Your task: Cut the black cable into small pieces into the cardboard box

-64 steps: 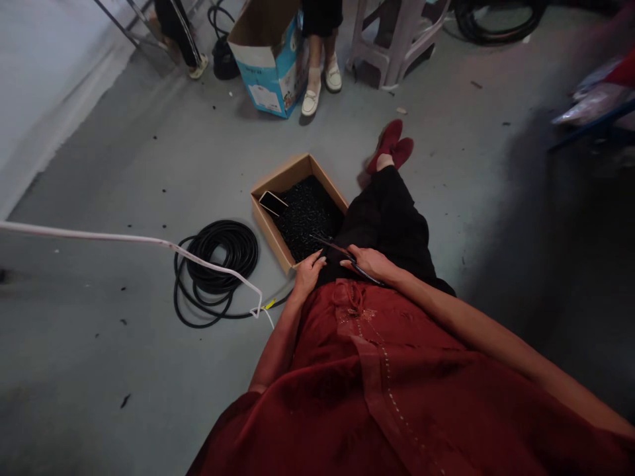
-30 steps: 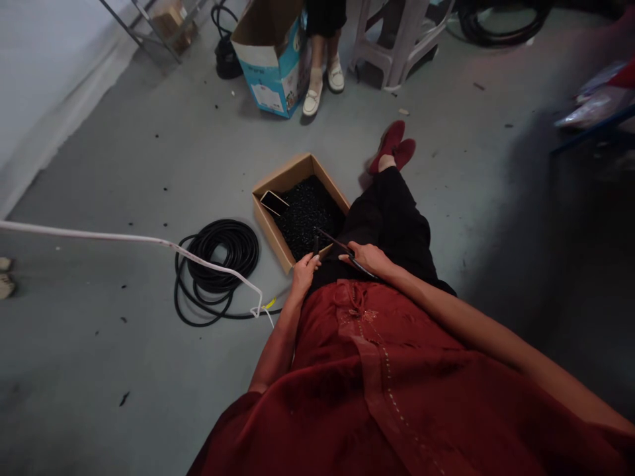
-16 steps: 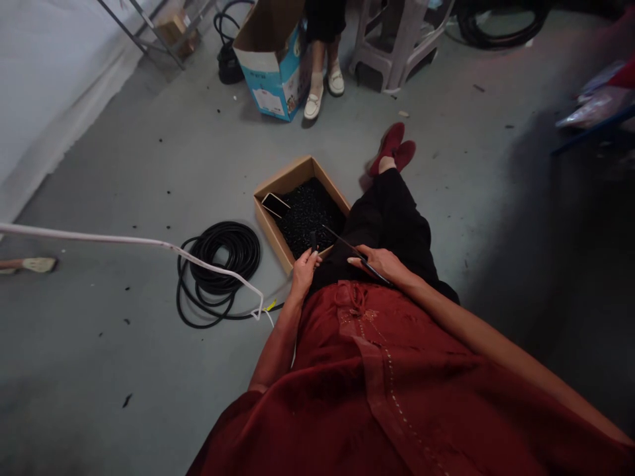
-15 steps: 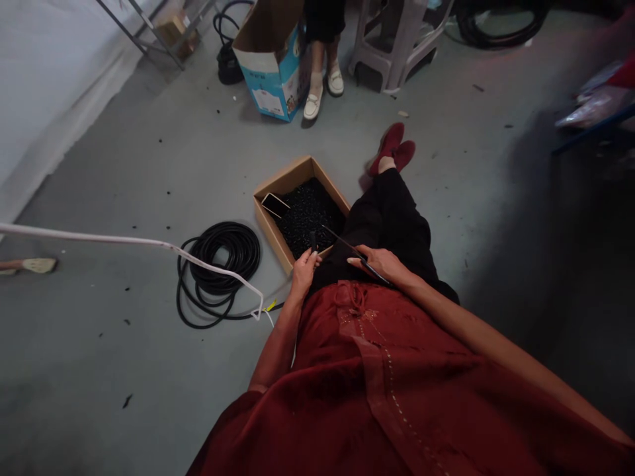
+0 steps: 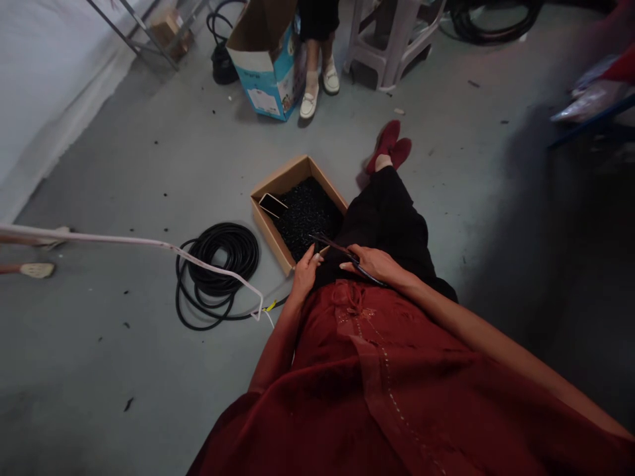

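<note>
My left hand [image 5: 306, 272] is closed, pinching the end of a black hose [image 5: 317, 246] that sticks up between thumb and fingers. My right hand [image 5: 376, 264] grips a pair of scissors [image 5: 333, 243], the blades pointing left and lying at the hose end. Whether the blades touch the hose I cannot tell. Beneath them stands an open cardboard box [image 5: 272, 237] holding many small black pieces [image 5: 305, 208] and a flat black rectangular thing with a pale edge [image 5: 272, 205]. A coil of black hose [image 5: 218, 264] lies on the floor to the left; one length runs behind my left forearm.
A pale cord or rod [image 5: 149, 242] crosses from the left, with a yellow tag [image 5: 270, 306] near its end. Ahead are a blue-and-white carton [image 5: 260, 92], another person's white shoes [image 5: 308, 104] and a grey plastic stool [image 5: 381, 63]. Black scraps [image 5: 129, 404] dot the floor.
The scissors have moved left to the hose end, and their blades now show apart. My left hand stays nearly in place. At the far left, another foot has come into view.
</note>
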Available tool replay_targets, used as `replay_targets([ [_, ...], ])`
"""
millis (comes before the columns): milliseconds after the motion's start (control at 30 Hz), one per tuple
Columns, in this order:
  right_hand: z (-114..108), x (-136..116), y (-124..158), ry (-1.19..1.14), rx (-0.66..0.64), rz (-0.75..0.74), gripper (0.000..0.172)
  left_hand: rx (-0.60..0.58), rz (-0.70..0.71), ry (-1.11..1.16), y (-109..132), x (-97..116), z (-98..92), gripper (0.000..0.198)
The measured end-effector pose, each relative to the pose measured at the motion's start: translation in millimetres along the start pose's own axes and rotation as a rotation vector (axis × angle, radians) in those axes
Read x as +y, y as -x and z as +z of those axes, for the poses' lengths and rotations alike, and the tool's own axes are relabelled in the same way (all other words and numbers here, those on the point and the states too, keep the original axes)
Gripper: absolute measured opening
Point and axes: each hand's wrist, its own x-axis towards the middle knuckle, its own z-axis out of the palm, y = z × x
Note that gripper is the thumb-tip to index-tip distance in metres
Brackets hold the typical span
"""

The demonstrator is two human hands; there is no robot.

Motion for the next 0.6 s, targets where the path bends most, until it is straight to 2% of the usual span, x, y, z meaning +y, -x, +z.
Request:
replay_targets([
  [267,-1.5,-3.5,-0.5,0.002,0.016,-0.019,0.057,0.000,-0.025,-0.058,0.9,3.6,2.5,0.047],
  [600,-7.6,-8.0,2.9,0.031,-0.011,0.014,0.055,-0.010,0.080,-0.208,2.0,-1.7,0.9,0.045],
])
